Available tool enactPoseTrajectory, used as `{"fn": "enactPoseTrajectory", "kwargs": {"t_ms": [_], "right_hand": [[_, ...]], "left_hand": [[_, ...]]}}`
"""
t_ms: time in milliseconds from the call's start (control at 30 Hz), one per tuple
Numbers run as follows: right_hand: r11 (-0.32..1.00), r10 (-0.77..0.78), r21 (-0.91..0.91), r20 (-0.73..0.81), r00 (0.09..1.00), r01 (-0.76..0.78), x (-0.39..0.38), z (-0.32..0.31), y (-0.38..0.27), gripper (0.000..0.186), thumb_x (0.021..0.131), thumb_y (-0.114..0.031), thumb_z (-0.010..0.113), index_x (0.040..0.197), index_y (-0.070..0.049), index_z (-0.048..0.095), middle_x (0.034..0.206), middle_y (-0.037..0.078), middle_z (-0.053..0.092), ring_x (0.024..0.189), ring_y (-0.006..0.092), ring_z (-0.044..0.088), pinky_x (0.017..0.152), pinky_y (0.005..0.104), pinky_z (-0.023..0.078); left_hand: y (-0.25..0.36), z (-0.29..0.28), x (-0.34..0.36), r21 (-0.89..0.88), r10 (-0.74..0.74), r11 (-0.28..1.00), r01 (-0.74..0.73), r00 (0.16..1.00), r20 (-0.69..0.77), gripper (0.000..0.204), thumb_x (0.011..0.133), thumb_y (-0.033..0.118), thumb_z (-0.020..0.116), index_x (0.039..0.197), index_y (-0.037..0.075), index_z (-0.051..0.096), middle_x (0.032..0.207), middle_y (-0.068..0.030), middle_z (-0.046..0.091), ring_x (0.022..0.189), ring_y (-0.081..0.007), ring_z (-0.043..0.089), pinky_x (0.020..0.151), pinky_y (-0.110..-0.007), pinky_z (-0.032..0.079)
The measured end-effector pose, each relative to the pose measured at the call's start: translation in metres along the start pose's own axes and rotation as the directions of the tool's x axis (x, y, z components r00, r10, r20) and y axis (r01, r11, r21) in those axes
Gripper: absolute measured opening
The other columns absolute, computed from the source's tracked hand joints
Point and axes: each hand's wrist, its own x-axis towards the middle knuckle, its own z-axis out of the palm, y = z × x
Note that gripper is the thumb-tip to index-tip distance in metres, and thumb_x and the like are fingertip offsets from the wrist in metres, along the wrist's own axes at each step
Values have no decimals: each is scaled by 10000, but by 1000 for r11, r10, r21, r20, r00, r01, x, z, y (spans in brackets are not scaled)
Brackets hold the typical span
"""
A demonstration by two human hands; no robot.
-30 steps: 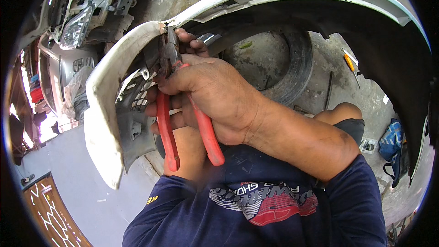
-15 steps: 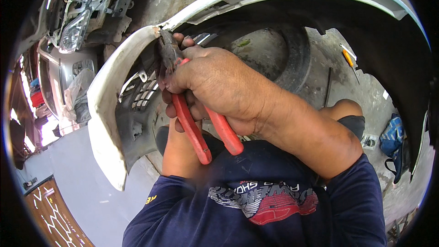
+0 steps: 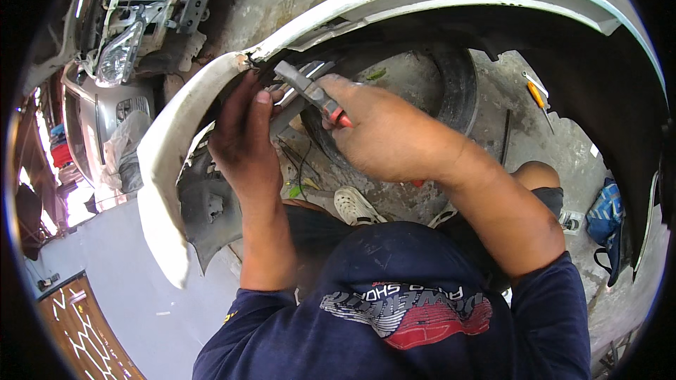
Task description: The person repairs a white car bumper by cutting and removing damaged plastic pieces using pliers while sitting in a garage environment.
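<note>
A curved white car bumper [image 3: 162, 190] with a dark inner side arches around my hands, cracked at the upper left joint [image 3: 246, 60]. Just inside that joint my left hand [image 3: 243, 141] grips the bumper, its thumb upright and some fingertips hidden. My right hand [image 3: 387, 137] is closed around red-handled pliers [image 3: 303, 81], whose metal head sits beside my left thumb, a little below the crack. The handles are mostly hidden under my right hand.
A tire [image 3: 458, 105] lies beyond my hands. A yellow-handled screwdriver [image 3: 536, 95], black rod [image 3: 505, 137] and blue bag [image 3: 602, 211] are on the right. A dismantled car front with headlight [image 3: 113, 63] stands upper left. My shoe [image 3: 359, 207] shows below.
The pliers and my right hand moved right, away from the crack, and tilted. My left hand came up from behind the pliers onto the bumper's inner side, uncovering the floor and my shoe.
</note>
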Motion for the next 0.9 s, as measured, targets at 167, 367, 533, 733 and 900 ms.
{"fn": "enactPoseTrajectory", "kwargs": {"t_ms": [167, 367, 533, 733, 900], "right_hand": [[999, -40, -1, -79, 996, 40, 1, 23, 7, 539, 890, 8, 552, 1428, 10, 509, 1166, 330, 663, 1162, 503, 635, 995, 514, 500], [999, -21, -38, -169, 985, 15, 11, 41, 9, 657, 851, -12, 646, 1472, 48, 440, 1326, 365, 579, 1255, 519, 588, 1067, 522, 488], [984, -154, -125, -269, 951, 124, 20, 51, 16, 715, 844, -41, 710, 1487, 61, 414, 1302, 358, 585, 1254, 519, 587, 1088, 532, 484], [989, -93, -138, -257, 962, 59, 22, 53, 5, 544, 872, -67, 714, 1353, 46, 485, 1238, 353, 607, 1170, 519, 632, 1027, 545, 519], [855, -117, -518, -268, 956, -40, 9, 30, -24, 364, 930, 11, 581, 1285, 22, 504, 1093, 295, 641, 1019, 478, 689, 888, 539, 568]], "left_hand": [[30, -19, -24, 224, 31, 973, -56, 993, 114, 500, 935, 116, 793, 1374, -79, 650, 1197, -192, 757, 1081, -207, 724, 929, -312, 569], [68, -141, -15, 615, -453, 773, 158, 816, 360, 529, 862, 166, 874, 1307, -53, 690, 1034, -71, 739, 914, -127, 657, 880, -291, 526], [72, -162, 35, 577, 23, 776, -254, 926, 377, 781, 803, 153, 875, 1485, -27, 538, 1324, -157, 666, 1211, -244, 619, 1061, -377, 479], [27, -132, 80, 507, -38, 840, -193, 912, 409, 755, 802, 408, 898, 1393, 10, 647, 1340, -144, 683, 1219, -209, 588, 1093, -348, 423], [12, -108, 88, 794, 133, 427, -432, 899, 418, 445, 951, 396, 780, 1332, 170, 738, 1350, -159, 720, 1268, -309, 667, 1139, -400, 439]]}}
